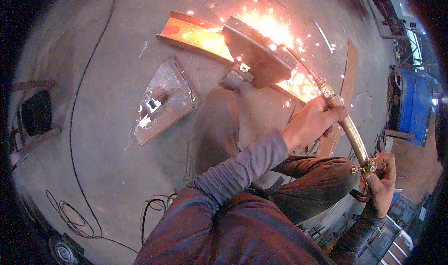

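My left hand (312,120) grips the long brass cutting torch (350,129) around its barrel. At the torch's valve end, my right hand (380,181) is closed on the handle and valves. The torch tip reaches a thick dark steel block (259,50), where bright flame and sparks (284,27) spray out. Beneath the block, a rusty steel channel (191,31) glows orange in the light. A small dark metal piece (235,78) sits by the block's lower edge. A separate tapered steel plate (165,99) with white scraps on it lies on the floor to the left.
My crouched legs (312,190) are below. A black cable (77,101) and coiled hose (74,218) lie on the left floor, near a wheel (63,251) and a dark chair-like object (35,111). At the right are a flat strip (349,64), a blue container (410,104) and rusty sheets (410,167).
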A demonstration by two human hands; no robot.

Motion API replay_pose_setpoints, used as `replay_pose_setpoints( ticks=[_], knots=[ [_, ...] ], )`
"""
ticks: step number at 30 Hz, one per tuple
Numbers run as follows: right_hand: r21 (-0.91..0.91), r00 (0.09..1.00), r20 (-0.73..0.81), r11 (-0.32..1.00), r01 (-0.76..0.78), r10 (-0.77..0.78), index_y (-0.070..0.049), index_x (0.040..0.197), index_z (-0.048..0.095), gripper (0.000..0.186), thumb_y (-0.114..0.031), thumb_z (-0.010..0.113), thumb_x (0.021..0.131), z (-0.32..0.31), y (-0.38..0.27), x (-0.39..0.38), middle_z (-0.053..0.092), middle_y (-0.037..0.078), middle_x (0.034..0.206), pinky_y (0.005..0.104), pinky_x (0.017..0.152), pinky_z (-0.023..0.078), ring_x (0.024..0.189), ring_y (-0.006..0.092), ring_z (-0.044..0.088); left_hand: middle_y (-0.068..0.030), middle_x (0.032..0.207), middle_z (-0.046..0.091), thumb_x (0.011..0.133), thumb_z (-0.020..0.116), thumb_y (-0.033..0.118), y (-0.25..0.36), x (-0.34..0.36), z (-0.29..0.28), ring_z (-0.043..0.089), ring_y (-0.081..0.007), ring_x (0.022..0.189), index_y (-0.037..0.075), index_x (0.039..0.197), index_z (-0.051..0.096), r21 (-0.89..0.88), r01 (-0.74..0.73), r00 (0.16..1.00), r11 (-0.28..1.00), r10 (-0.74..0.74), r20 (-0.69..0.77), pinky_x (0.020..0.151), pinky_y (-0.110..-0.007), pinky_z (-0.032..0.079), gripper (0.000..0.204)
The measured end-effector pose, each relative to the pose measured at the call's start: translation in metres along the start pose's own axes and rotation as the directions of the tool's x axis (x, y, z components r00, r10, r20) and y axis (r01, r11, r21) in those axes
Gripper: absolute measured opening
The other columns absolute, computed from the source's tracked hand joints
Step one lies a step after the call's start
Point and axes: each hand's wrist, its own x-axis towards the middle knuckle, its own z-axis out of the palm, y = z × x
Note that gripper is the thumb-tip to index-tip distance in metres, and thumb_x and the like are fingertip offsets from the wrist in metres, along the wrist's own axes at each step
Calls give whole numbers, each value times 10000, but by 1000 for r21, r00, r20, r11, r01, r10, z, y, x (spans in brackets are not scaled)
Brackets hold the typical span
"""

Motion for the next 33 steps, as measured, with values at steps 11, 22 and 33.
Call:
replay_pose_setpoints(
  ticks=[11,22,33],
  knots=[
    [97,1000,4,995,26,-27,-79,1154,520,371,-102,787,897,6,3,0,594,6,887,206,481,419,598,62,545,-3,662,579,1052,652,379,-6,1,1,543,-85,521,24,1008,607,-53,6,999,999,-8,-46,456,-262,435,361],
    [62,999,-22,997,46,-45,-83,1168,526,365,-108,762,891,4,10,0,590,-1,885,202,477,413,589,59,543,-5,663,585,1049,654,378,-6,1,1,551,-88,521,32,1005,615,-60,-4,999,998,1,-38,455,-266,439,351],
    [22,999,-11,998,-52,52,-48,1162,578,350,4,664,827,-3,4,-1,590,21,996,240,647,476,776,94,586,8,642,569,1048,655,412,-8,3,-1,544,-84,506,42,999,617,-45,-11,1000,999,11,-4,451,-264,434,376]
  ],
)
